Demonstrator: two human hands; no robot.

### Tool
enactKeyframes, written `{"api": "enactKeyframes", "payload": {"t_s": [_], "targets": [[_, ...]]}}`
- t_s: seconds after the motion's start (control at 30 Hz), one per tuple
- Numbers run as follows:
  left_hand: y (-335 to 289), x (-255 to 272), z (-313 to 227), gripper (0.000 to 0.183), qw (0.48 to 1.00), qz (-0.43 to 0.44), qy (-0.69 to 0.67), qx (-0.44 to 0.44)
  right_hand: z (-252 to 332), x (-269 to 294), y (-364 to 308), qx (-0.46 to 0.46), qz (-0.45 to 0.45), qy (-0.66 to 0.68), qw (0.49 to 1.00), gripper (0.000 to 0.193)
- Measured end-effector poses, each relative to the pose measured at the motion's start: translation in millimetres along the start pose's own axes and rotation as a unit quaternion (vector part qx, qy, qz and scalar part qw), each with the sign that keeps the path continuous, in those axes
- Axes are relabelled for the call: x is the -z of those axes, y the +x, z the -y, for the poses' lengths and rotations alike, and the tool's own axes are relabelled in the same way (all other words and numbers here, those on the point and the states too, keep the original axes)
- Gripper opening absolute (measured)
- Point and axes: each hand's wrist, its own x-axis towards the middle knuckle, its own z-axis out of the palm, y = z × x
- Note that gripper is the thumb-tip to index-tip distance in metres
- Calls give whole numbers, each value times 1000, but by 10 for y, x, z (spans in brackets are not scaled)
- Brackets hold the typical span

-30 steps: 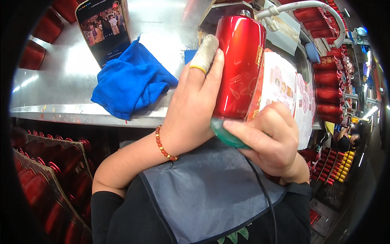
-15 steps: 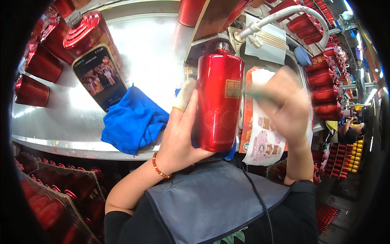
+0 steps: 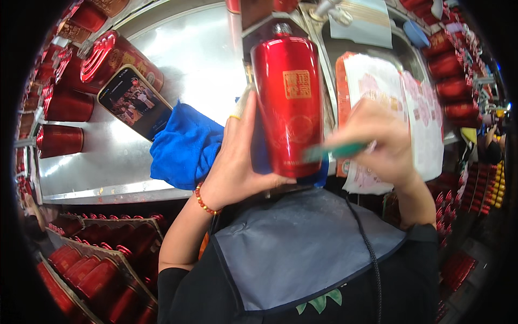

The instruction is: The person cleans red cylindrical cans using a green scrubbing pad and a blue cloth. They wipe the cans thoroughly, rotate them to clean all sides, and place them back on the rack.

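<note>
A glossy red bottle (image 3: 286, 121) with a gold square emblem stands tilted before me, its metallic neck toward the far side. My left hand (image 3: 232, 156), with a pale finger cot on one finger, is wrapped round the bottle's left side and base. In my right hand (image 3: 383, 140) is a slim green tool (image 3: 345, 150), blurred by motion, so its kind is unclear. Its tip reaches the bottle's lower right side; whether it touches cannot be told. Beneath the right hand lie printed transfer sheets (image 3: 426, 124) with pink and gold designs.
A blue cloth (image 3: 186, 148) lies left of the bottle. Behind it a smartphone (image 3: 135, 102) leans on a larger red container (image 3: 116, 59). Several red bottles line the metal table (image 3: 189, 54). A tap (image 3: 332, 11), a basin and a blue bowl (image 3: 415, 33) are at the far right.
My right hand has come down and nearer, bringing the green tool to the bottle's lower part. The head view has shifted; the left hand keeps its hold.
</note>
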Motion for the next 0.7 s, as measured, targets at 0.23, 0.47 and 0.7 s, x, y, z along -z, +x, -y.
{"api": "enactKeyframes", "payload": {"t_s": [0.23,0.47,0.7], "targets": [[63,-61,-83,135,999,-25,1,35,-49,-306,-480,79,-28,-89,992,33],[18,-60,-128,134,998,-32,9,49,-104,-75,-489,-63,-142,-77,985,21],[0,-116,-241,137,994,-69,89,2,-191,-387,-353,66,-216,-55,973,26]]}}
